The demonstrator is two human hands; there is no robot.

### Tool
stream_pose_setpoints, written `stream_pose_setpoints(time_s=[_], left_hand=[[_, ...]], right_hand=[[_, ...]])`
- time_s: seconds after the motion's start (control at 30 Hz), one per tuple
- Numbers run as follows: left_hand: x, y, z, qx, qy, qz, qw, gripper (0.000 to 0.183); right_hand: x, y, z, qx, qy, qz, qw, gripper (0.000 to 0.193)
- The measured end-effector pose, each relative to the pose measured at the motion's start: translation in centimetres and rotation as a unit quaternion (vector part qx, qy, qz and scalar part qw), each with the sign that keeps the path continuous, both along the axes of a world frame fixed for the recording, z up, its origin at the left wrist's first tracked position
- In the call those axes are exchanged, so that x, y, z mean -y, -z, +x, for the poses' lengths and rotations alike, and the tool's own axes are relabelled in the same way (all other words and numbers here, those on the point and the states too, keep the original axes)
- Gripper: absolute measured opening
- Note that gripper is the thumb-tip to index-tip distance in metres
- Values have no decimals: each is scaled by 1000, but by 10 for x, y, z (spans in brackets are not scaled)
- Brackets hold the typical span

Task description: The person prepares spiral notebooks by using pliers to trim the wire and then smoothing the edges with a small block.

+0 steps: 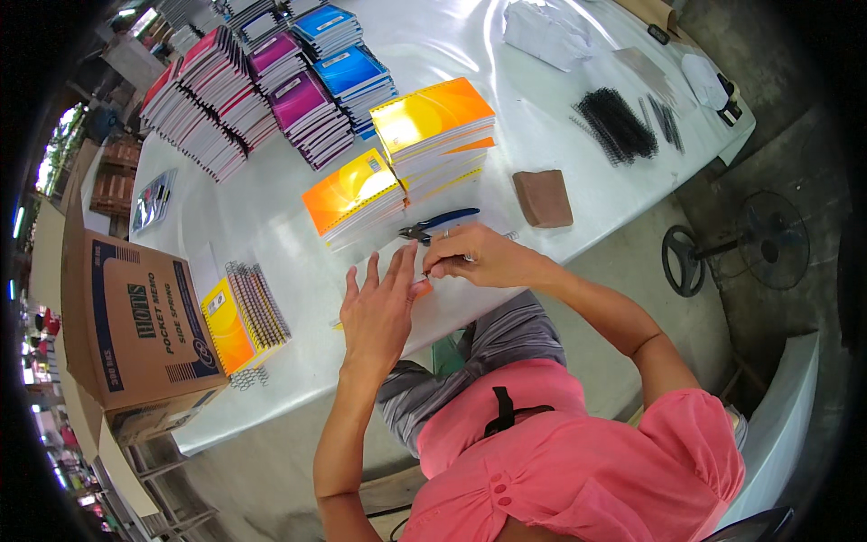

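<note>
My left hand (375, 312) lies with its fingers stretched out and apart over a small pad on the table's near edge. Only a bit of the pad's orange cover (422, 288) shows past the thumb. Beside it, my right hand (470, 254) is closed in a pinch at the pad's edge; what its fingertips grip is too small to make out. Just beyond my hands lie pliers with dark blue handles (447, 219). Farther back stand two stacks of orange and yellow notebooks, a lower one (354, 200) and a taller one (433, 117).
A brown block (543, 199) sits right of the pliers. Black wire coils (616, 125) lie farther right. Purple notebooks (302, 99) and blue ones (352, 70) are stacked far left. A cardboard box (149, 316) stands left, near spiral-bound orange notebooks (237, 325). A fan (772, 237) is at right.
</note>
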State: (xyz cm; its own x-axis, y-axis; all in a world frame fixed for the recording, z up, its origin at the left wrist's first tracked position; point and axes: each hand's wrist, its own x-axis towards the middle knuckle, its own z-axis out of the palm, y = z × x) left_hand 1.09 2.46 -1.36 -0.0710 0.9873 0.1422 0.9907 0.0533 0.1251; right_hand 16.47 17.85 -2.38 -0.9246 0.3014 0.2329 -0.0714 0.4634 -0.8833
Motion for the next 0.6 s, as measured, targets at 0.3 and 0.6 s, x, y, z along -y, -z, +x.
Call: stream_pose_setpoints(time_s=[0.3,0.6], left_hand=[[-1,-5,5,81,-7,34,996,54],[-1,-14,6,142,-39,-19,989,43]], right_hand=[[6,-16,14,100,45,206,972,20],[10,-14,6,-6,67,248,966,22]])
